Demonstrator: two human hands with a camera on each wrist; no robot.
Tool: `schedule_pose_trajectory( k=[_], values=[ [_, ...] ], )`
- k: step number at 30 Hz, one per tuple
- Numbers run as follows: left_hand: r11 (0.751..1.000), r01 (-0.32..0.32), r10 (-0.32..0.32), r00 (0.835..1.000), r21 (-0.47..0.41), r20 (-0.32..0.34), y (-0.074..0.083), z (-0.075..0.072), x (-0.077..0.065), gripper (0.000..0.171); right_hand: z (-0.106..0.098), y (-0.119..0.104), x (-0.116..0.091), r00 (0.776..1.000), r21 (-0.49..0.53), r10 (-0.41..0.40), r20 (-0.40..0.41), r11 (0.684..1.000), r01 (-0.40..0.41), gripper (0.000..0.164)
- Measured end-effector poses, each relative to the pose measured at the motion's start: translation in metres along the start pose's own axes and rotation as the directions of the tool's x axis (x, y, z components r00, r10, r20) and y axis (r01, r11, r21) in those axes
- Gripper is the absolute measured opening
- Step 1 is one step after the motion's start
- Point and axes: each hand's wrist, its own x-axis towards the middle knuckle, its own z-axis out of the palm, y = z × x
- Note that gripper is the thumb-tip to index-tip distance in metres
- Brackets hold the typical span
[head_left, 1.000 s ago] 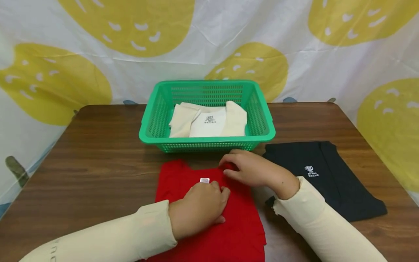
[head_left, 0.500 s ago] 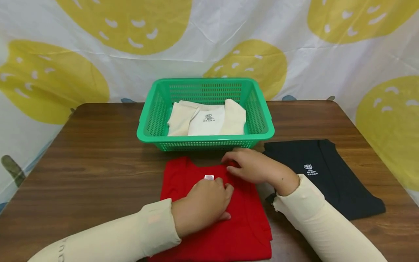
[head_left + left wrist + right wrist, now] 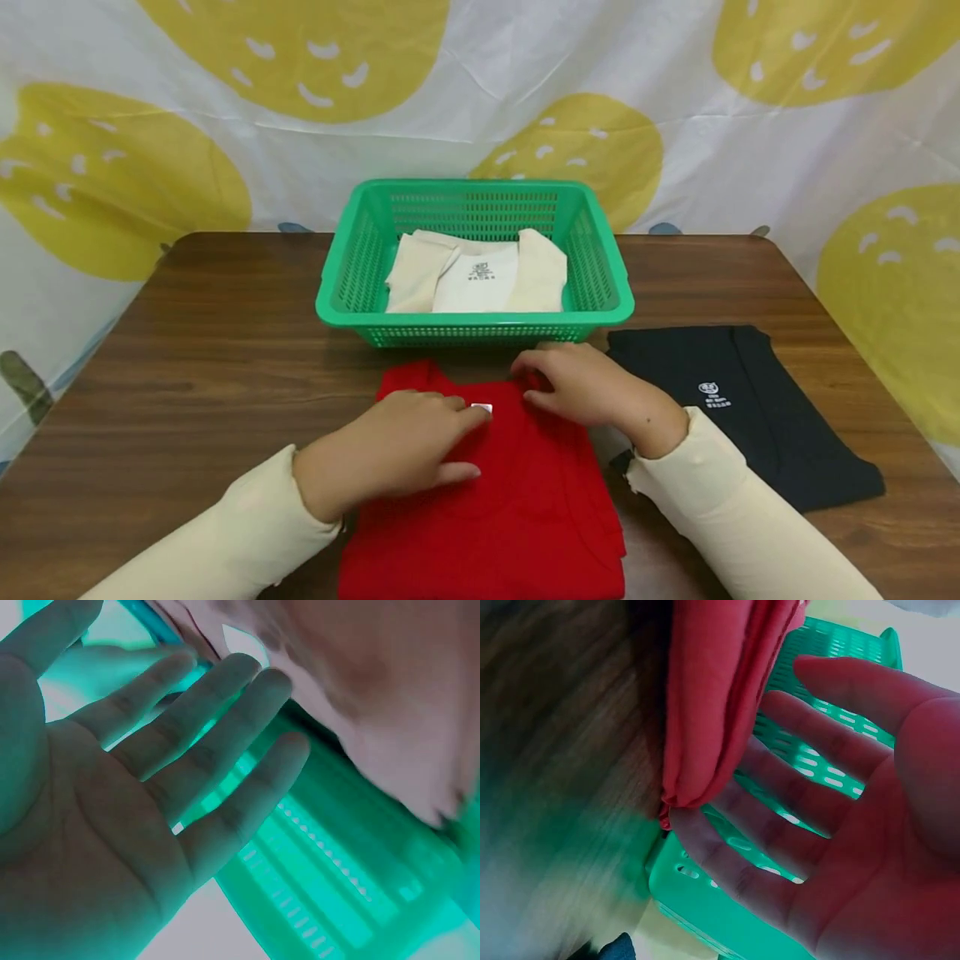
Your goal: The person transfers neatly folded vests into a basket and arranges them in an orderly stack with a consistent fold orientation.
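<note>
A folded red shirt (image 3: 525, 517) with a small white neck label (image 3: 482, 408) lies at the front of the table. My left hand (image 3: 397, 442) is over the shirt's left part, its index fingertip at the label. In the left wrist view, the fingers of the left hand (image 3: 172, 772) are nearly straight and spread, with nothing gripped. At the shirt's far right corner is my right hand (image 3: 585, 383). The right wrist view has the right hand's fingers (image 3: 810, 780) extended and lightly bent, some fingertips touching the edge of the red shirt (image 3: 712, 697).
Behind the shirt stands a green plastic basket (image 3: 472, 319) holding a folded cream garment (image 3: 543, 267) with a printed neck mark. A folded black shirt (image 3: 757, 433) lies to the right on the wooden table (image 3: 187, 375). A patterned cloth (image 3: 480, 83) hangs behind.
The red shirt has shifted slightly right. My left hand has moved left across it and its fingers have straightened. My right hand has barely moved.
</note>
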Motion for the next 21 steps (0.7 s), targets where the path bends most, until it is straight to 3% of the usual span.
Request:
schedule_pose_trajectory(
  k=[2,6,10,16,21],
  values=[
    [1.0,0.016,-0.017,0.999,-0.018,-0.031,-0.012,-0.001,-0.007,0.059,0.0,0.0,0.0,1.0,-0.019,-0.009,-0.004,1.0,0.009,0.033],
    [0.997,0.071,-0.068,0.993,0.027,-0.099,-0.037,0.0,-0.021,0.058,0.001,0.0,0.001,1.0,-0.028,-0.024,-0.007,0.999,0.024,0.035],
    [0.988,0.14,-0.133,0.984,0.06,-0.119,-0.055,0.003,-0.029,0.057,0.003,0.001,-0.001,1.0,-0.014,-0.025,-0.007,1.0,0.025,0.036],
    [0.976,0.215,-0.211,0.972,0.034,-0.099,-0.065,0.008,-0.03,0.064,0.004,0.002,0.0,0.999,-0.011,-0.035,0.003,0.999,0.035,0.036],
    [0.978,0.211,-0.21,0.973,-0.006,-0.094,-0.068,0.013,-0.028,0.066,0.004,0.003,0.0,0.999,-0.009,-0.043,0.012,0.999,0.044,0.036]
  ],
)
